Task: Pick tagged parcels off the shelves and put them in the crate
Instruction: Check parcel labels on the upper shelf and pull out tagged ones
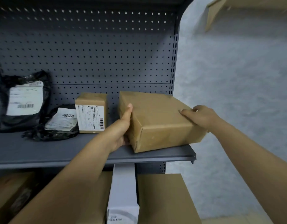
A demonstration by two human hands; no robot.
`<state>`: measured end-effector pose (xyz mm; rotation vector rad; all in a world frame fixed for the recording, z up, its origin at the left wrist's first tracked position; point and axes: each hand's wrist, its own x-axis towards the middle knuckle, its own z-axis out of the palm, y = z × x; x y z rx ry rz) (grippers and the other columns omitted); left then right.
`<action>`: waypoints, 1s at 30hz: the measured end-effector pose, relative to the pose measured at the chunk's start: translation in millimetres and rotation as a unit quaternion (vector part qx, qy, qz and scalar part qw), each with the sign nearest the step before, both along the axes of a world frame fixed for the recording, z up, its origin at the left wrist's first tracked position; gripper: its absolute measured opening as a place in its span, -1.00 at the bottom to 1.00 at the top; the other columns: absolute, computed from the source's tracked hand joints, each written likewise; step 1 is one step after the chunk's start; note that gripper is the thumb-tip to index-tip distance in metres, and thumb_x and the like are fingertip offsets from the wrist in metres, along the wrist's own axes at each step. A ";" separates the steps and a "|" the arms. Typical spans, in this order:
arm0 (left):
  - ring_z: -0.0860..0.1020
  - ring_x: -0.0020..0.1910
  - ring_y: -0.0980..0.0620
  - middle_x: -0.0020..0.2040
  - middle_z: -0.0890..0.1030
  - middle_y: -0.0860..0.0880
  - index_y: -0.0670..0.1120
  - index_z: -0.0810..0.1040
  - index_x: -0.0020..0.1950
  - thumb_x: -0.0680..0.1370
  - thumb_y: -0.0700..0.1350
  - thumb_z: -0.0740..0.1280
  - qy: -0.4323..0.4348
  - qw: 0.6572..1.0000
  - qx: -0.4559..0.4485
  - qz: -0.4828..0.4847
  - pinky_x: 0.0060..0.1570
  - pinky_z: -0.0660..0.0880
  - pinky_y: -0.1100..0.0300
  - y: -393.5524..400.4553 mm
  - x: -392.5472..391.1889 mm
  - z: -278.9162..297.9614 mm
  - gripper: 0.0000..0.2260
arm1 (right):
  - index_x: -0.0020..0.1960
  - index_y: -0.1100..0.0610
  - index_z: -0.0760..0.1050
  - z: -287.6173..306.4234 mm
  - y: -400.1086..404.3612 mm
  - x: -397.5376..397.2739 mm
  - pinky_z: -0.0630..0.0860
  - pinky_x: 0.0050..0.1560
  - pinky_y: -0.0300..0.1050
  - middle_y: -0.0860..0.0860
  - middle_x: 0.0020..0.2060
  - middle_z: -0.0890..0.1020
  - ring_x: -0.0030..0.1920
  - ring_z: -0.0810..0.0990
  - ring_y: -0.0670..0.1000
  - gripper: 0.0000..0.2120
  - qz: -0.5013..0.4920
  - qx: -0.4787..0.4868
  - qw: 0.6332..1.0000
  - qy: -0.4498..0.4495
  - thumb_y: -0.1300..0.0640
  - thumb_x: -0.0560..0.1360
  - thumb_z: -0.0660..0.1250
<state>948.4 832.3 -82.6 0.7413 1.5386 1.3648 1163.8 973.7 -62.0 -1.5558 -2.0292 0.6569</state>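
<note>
A plain brown cardboard box (157, 120) sits at the right end of a grey metal shelf (42, 151), turned at an angle so that one corner juts past the shelf's front edge. Its visible faces are bare cardboard with a few scuffs; no label shows on them.

The shelf also carries, to the left of the box, a small upright carton (91, 113) with a white shipping label and barcode on its front face. Further left a black poly mailer (59, 125) lies flat with a white label on top, and a second, larger black mailer (25, 99) leans against the perforated back panel (91, 54), also labelled. On the level below stand a tall white box (123, 196) and a large brown carton (165, 199) beside it, with another brown carton (12, 193) at the far left, blurred.

The left hand (121, 128) grips the box's left side, thumb stretched up along the face to the top edge, the fingers tucked behind and below, out of sight. The right hand (201, 117) clasps the box's far right corner, thumb lying flat on the top face and the fingers curled over the right edge.
</note>
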 end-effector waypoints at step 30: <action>0.44 0.34 -0.05 0.41 0.36 0.07 0.13 0.06 0.58 0.43 0.21 0.40 0.252 0.962 0.105 0.013 0.35 0.42 -0.05 -7.3 34.3 67.7 -0.18 | 0.27 0.01 0.39 27.5 -39.8 -11.9 0.58 0.12 0.02 -0.05 0.19 0.53 0.17 0.58 0.02 -0.24 0.007 0.100 0.918 0.383 -0.25 0.18 0.55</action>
